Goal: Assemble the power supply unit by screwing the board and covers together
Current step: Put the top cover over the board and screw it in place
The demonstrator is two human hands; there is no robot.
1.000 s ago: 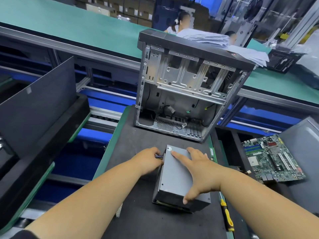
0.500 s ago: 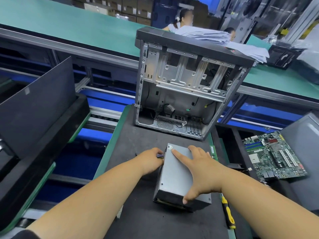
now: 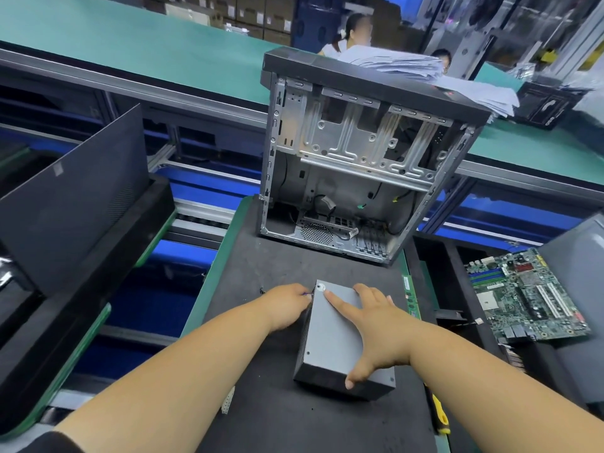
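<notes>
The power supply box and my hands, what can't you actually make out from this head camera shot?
- Head view: what the left hand pinches at the power supply box; too small, fingers cover it.
- The box's left side and any screw holes: steeply angled, in shadow.
- The box's underside: against the black mat.
- The yellow-handled tool: its tip is hidden behind the right hand and forearm.

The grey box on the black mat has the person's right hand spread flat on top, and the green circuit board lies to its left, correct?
Not quite. The head view shows the circuit board lying to the right of the grey box, not the left. The right hand does lie spread flat on top of it.
</notes>
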